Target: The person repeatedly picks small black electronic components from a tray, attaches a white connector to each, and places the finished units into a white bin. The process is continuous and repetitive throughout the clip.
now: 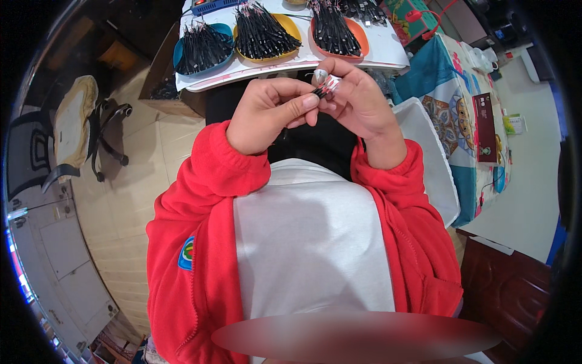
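Both my hands meet above my lap, just short of the table's near edge. My left hand [267,115] pinches a few short black cables [319,93] between thumb and fingers. Close against it, my right hand [362,104] is closed around their other ends, where red and white show. A small white piece [319,75] sticks up by the right fingertips; its kind is too small to tell. Beyond the hands, bunches of similar black cables lie in a blue tray [176,56], a yellow tray [296,29] and an orange tray [364,43].
The trays stand on a white-covered table [394,56]. A white bin [431,151] is close on my right, beside a table with a patterned cloth [445,73]. At left are a cardboard box [154,100] and a wheeled chair [76,124]. More cables lie at the back right.
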{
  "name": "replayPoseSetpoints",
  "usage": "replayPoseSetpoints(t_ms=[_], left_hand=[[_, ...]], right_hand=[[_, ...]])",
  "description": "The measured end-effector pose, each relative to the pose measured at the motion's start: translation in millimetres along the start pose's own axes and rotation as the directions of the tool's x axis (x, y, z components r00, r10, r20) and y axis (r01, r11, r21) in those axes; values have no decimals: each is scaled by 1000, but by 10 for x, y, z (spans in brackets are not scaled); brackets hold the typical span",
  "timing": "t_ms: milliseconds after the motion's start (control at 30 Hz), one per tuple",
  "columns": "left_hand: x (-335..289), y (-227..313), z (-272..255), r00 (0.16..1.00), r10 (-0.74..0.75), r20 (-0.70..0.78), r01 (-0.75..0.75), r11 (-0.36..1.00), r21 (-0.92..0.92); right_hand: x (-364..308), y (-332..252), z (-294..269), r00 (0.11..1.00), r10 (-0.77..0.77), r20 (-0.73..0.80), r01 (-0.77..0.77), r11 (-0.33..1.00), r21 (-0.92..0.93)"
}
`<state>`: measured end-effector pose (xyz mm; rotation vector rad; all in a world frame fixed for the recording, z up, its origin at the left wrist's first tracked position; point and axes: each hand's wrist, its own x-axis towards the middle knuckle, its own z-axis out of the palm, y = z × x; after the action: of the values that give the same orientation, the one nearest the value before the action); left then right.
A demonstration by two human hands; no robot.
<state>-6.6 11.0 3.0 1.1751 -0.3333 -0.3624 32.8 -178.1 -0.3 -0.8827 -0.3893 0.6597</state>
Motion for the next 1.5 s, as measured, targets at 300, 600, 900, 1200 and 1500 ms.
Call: replayPoseSetpoints(t_ms=[300, 600, 900, 1200, 1500], left_hand=[[6, -24, 31, 999, -17, -46, 12, 994, -113], [-6, -20, -26, 1000, 9, -23, -7, 994, 109], [-13, -42, -26, 995, -50, -91, 63, 987, 150], [42, -91, -79, 995, -49, -87, 54, 997, 57], [35, -92, -98, 988, -87, -130, 102, 988, 112]], right_hand=[[1, 73, 41, 999, 29, -18, -29, 1000, -9], [19, 75, -6, 989, -77, -123, 51, 978, -200], [40, 138, -80, 980, -186, -73, 143, 909, -392], [62, 257, -112, 975, -143, -169, 89, 952, -292], [29, 52, -100, 933, -358, -32, 155, 483, -862]])
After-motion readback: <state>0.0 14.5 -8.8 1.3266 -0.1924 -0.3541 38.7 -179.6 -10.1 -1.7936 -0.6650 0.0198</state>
